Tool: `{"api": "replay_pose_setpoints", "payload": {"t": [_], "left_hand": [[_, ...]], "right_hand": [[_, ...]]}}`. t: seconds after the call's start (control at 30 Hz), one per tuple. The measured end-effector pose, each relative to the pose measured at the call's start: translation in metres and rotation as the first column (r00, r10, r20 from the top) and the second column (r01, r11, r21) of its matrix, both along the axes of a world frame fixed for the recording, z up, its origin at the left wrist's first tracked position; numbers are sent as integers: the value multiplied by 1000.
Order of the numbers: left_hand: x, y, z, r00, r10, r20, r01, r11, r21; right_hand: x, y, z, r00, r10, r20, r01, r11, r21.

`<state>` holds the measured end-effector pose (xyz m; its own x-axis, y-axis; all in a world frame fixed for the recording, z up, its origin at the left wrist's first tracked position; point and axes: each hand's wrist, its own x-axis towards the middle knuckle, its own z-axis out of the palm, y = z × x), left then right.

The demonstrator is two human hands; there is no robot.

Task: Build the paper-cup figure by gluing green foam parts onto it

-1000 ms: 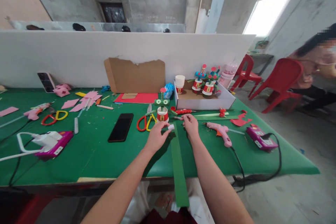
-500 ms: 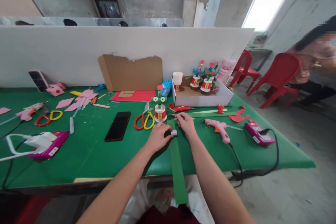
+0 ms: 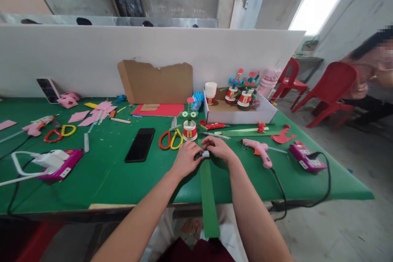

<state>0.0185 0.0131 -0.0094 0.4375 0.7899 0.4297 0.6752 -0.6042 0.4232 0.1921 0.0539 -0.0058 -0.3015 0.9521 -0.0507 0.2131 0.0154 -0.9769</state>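
Observation:
A long green paper strip (image 3: 208, 200) runs from the middle of the table over its front edge. My left hand (image 3: 188, 157) is closed on a small white piece (image 3: 205, 154) lying over the strip. Close beside it, my right hand (image 3: 216, 147) has its fingers pinched near the strip's far end; what they hold, if anything, is too small to tell. Just beyond the hands stands a paper-cup figure (image 3: 189, 130) with a green head and springy arms. A silver pen (image 3: 216, 135) lies beyond my right hand.
Scissors (image 3: 165, 140) and a black phone (image 3: 140, 145) lie left of the hands. To the right are a pink glue gun (image 3: 260, 150) and a purple power strip (image 3: 307, 159). A white box (image 3: 239, 116) with cup figures stands behind. A person sits at far right.
My right hand has let go of the silver pen, which now lies on the table, and has moved in closer to my left hand. The whole view has shifted slightly.

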Motion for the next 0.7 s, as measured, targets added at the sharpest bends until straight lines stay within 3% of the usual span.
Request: {"api": "replay_pose_setpoints", "payload": {"t": [0.2,0.4,0.7], "left_hand": [[0,-1,1,999,-7,-50,9,999,33],[1,-5,4,991,-9,-133,21,996,86],[2,-3,2,992,-14,-124,25,996,89]], "right_hand": [[-1,3,-5,997,-72,37,72,997,18],[-2,2,-8,998,-4,57,6,1000,-27],[-3,3,-10,996,3,87,-2,1000,-17]]}}
